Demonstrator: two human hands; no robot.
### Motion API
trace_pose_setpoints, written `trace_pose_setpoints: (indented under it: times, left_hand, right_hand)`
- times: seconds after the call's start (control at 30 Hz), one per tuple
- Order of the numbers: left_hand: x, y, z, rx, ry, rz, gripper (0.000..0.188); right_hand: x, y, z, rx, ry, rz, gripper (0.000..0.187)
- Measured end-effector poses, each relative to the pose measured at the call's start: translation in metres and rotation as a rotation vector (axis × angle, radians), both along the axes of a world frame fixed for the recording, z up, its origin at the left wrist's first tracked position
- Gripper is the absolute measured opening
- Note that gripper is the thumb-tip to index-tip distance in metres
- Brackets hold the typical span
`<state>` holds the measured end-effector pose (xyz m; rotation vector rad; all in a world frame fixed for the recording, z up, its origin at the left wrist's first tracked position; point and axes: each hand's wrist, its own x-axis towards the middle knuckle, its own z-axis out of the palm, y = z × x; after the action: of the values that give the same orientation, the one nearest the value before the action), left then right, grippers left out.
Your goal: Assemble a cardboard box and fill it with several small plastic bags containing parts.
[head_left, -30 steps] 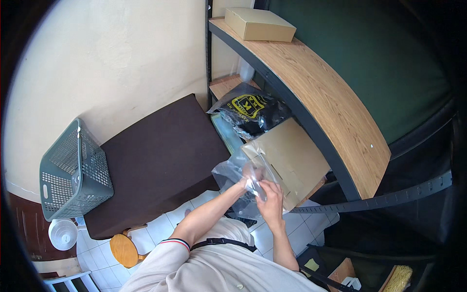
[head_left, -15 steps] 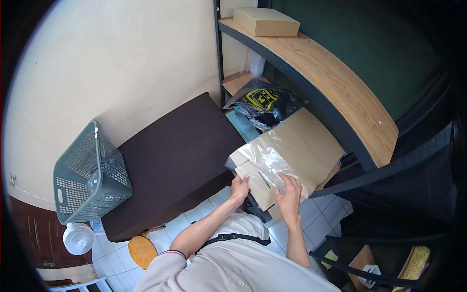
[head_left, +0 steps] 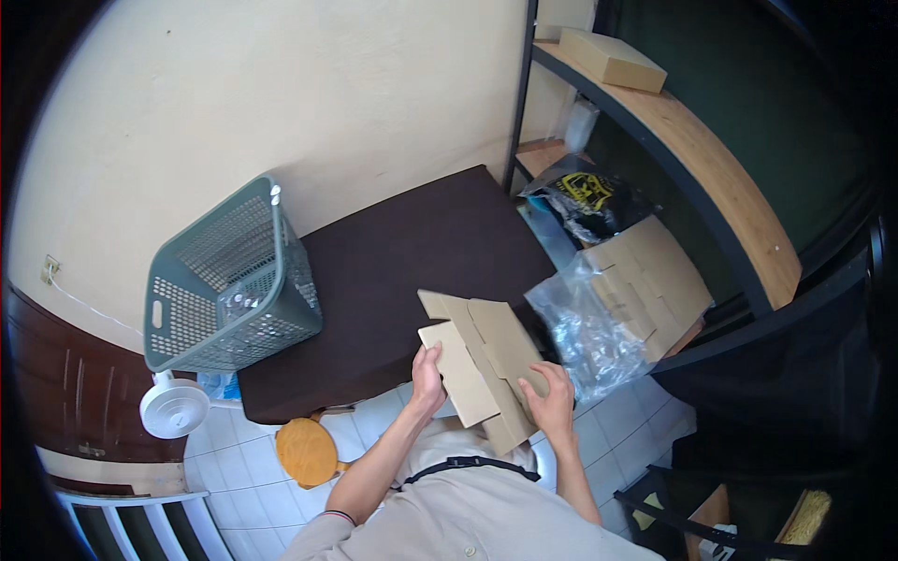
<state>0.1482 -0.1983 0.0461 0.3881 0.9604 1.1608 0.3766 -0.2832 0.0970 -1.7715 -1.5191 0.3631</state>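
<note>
In front of my waist I hold a flat-packed brown cardboard box [head_left: 486,351], partly unfolded, with its flaps and slots showing. My left hand [head_left: 427,381] grips its left edge, the thumb on top and the other fingers hidden beneath. On the opposite edge, my right hand [head_left: 552,400] is closed with bent fingers and thumb at the board. Just to the right, a stack of flat cardboard boxes [head_left: 655,276] lies partly inside a crumpled clear plastic bag [head_left: 589,327]. Neither hand touches that stack.
A dark brown covered table [head_left: 402,243] carries a grey-green plastic basket [head_left: 224,280]. A wooden shelf [head_left: 720,159] holds a closed carton [head_left: 613,61]; a black plastic package [head_left: 589,192] lies below. A round wooden stool [head_left: 307,452] and a white fan [head_left: 175,409] stand left.
One flat cardboard box has come off the bagged stack, moved left in both hands and partly unfolded. The clear bag now lies crumpled beside the stack. The view has turned left.
</note>
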Motion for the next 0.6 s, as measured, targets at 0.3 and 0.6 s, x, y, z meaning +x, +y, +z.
trace_pose_setpoints:
  times: [0.3,0.6]
  left_hand:
    - [-0.056,0.008,0.079,0.32,-0.236,-0.058,0.031]
    - [-0.083,0.056,0.113,0.409,-0.34,-0.013,0.031]
  right_hand:
    - [-0.084,0.035,0.018,-0.105,0.481,0.223,0.046]
    - [-0.098,0.121,0.058,-0.04,0.377,0.388,0.068]
